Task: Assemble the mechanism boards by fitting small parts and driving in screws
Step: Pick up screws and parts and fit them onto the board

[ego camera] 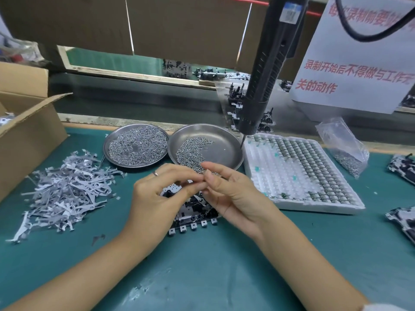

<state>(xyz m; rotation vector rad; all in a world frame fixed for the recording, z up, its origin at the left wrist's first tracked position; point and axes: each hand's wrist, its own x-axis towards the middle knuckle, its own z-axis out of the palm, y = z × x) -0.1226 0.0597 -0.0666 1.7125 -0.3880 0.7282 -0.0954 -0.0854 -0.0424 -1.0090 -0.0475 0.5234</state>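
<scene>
A green bench mat (202, 265) carries two steel dishes (135, 146) (screws inside), a metal-strip heap (67, 194), a white tray (298, 173).

Two hands, the left hand (157, 194) and the right hand (231, 194), worked over one board (193, 212), with two more boards (402, 167) (402, 221) at the right edge. Two round steel dishes stood side by side, the left dish (135, 145) and the right dish (205, 145), each holding screws too many to count. There was one white tray (298, 173), one bag (343, 147) of screws, one hanging screwdriver (267, 70), one heap of metal strips (67, 191), one cardboard box (29, 129) and one paper sign (359, 59).
</scene>
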